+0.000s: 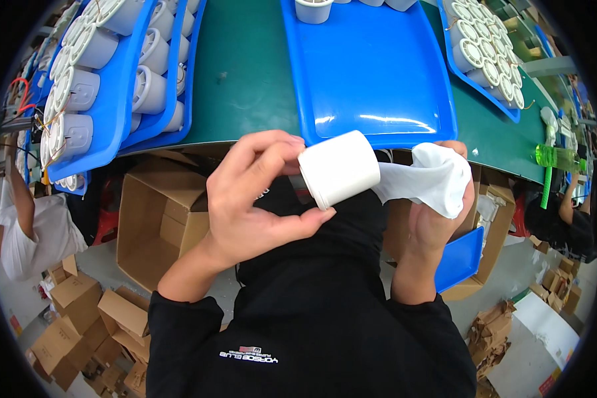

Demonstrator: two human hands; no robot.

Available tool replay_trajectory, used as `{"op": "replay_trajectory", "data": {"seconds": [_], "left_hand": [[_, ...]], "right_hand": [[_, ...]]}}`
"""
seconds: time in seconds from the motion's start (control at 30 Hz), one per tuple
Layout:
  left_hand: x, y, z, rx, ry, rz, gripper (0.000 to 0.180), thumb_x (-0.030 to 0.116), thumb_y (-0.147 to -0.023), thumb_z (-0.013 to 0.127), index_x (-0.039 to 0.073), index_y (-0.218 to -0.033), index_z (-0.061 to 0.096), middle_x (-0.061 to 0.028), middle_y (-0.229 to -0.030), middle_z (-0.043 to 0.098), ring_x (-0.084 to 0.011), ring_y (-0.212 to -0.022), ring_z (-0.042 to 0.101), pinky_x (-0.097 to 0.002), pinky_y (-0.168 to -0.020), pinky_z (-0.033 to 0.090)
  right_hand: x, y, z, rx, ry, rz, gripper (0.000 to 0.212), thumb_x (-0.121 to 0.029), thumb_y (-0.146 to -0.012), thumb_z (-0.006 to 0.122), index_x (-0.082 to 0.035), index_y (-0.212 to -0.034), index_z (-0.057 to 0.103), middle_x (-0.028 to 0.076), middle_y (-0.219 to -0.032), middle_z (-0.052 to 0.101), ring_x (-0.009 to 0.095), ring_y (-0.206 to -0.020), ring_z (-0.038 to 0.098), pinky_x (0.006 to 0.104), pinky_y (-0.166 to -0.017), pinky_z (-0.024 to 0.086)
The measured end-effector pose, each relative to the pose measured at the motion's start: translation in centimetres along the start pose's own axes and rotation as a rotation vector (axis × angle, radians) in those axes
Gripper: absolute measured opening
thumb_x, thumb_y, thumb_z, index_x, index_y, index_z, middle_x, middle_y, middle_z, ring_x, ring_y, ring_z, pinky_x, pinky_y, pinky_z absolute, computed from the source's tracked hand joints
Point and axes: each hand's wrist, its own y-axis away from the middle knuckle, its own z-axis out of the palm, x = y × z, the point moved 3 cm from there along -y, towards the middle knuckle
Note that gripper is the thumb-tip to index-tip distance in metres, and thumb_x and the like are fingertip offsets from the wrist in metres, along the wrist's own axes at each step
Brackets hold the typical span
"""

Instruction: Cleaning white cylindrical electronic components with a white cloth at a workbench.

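Observation:
Between the thumb and fingers of my left hand (pixel 249 192) is a white plastic cylinder (pixel 341 169), tilted on its side in front of my body. A white cloth (pixel 441 178) is bunched in my right hand (pixel 438 212), and part of it stretches across to the cylinder's right end. The cloth hides much of the right fingers. Just beyond both hands lies a blue tray (pixel 371 73) on the green table (pixel 245 73). At that tray's far end stands a white cup-shaped part (pixel 313 10) with others alongside.
Stacked blue trays (pixel 113 142) filled with white cylinders rise on the left. Another loaded tray (pixel 494 99) sits at the right. Below the table edge are an open cardboard box (pixel 156 219) and a smaller blue tray (pixel 459 260). A green bottle (pixel 554 157) hangs at the right edge.

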Motion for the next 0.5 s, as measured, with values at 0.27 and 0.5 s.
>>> {"op": "replay_trajectory", "data": {"seconds": [0.27, 0.5], "left_hand": [[1.9, 0.2, 0.2, -0.002, -0.329, 0.433, 0.055, 0.008, -0.056, 0.086, -0.003, -0.104, 0.062, -0.0169, -0.102, 0.061, -0.0286, -0.087, 0.066, -0.0351, -0.071, 0.058], [1.8, 0.4, 0.3, 0.035, -0.341, 0.659, 0.037, 0.002, -0.061, 0.077, -0.003, -0.096, 0.065, -0.0152, -0.098, 0.063, -0.0298, -0.082, 0.067, -0.0346, -0.068, 0.06]], "right_hand": [[0.1, 0.1, -0.7, -0.02, 0.033, -0.012, 0.02, -0.006, -0.081, 0.064, 0.005, -0.097, 0.062, 0.008, -0.104, 0.054, 0.016, -0.093, 0.053, 0.0263, -0.082, 0.042], [0.2, 0.3, -0.7, -0.02, -0.042, 0.021, 0.019, -0.005, -0.081, 0.065, 0.005, -0.097, 0.062, 0.008, -0.103, 0.054, 0.016, -0.093, 0.053, 0.0261, -0.082, 0.042]]}}
